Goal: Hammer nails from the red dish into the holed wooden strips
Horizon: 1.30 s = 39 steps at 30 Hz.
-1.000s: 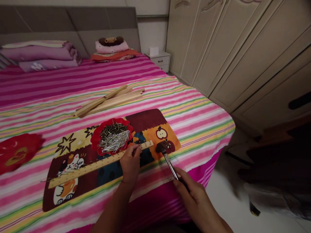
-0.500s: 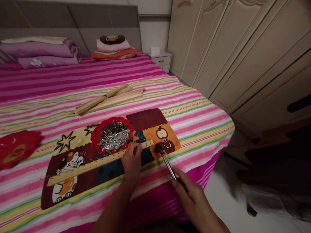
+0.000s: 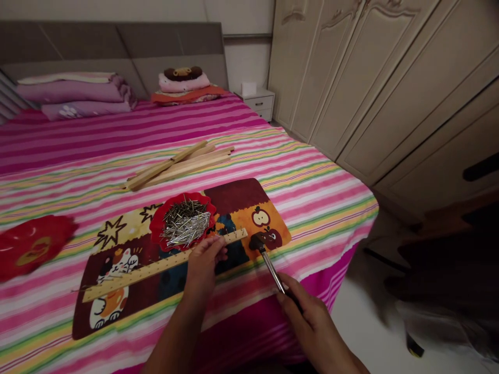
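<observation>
My right hand (image 3: 307,317) is wrapped round the dark grip of a hammer (image 3: 271,267) with a shiny metal shaft. The hammer's dark head rests low over the orange part of a patterned mat (image 3: 230,187), just right of a wooden strip (image 3: 144,272). Rows of nails stand along that strip, which lies slantwise on the mat. Over the strip's right part, my left hand (image 3: 205,259) is closed in a pinch; whatever sits between its fingertips is too small to make out. Just behind it, a red scalloped dish (image 3: 155,228) holds a heap of nails (image 3: 187,223), some dark, some silvery.
Several loose wooden strips (image 3: 179,165) lie crossed on the striped bedspread (image 3: 312,192) beyond the mat. A red plate (image 3: 35,246) is at the left. Folded bedding (image 3: 78,93) sits by the headboard; a wardrobe (image 3: 351,78) and white nightstand (image 3: 259,104) stand on the right.
My left hand has shifted slightly left along the strip, its wrist turning. My right hand and the hammer have barely moved. The whole view has tilted up a little.
</observation>
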Each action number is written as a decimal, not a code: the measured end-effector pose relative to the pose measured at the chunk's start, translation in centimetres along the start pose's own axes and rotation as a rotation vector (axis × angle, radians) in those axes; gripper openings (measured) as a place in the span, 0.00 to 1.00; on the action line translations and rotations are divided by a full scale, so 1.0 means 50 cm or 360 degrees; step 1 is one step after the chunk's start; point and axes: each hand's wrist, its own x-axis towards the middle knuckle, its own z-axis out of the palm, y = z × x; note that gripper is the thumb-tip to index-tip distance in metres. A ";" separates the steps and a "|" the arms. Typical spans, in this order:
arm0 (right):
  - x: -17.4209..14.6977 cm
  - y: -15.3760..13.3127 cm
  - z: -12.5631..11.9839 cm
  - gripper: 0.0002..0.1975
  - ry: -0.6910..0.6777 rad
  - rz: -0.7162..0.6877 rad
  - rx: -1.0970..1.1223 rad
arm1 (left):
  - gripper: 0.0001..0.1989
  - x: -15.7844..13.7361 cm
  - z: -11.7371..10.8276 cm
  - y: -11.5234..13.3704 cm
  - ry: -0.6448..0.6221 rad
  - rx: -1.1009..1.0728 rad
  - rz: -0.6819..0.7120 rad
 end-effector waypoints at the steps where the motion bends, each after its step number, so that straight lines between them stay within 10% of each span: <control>1: 0.000 -0.001 -0.001 0.22 -0.0008 -0.0002 -0.0006 | 0.18 -0.006 -0.005 0.011 -0.0039 -0.0071 -0.0037; 23: 0.002 0.018 0.015 0.22 -0.0007 -0.0005 0.0058 | 0.19 -0.028 -0.052 0.019 -0.0201 0.0070 -0.0113; 39: 0.005 0.017 0.004 0.19 0.0039 -0.0004 0.0122 | 0.14 0.001 0.001 -0.042 0.0121 0.0512 0.0393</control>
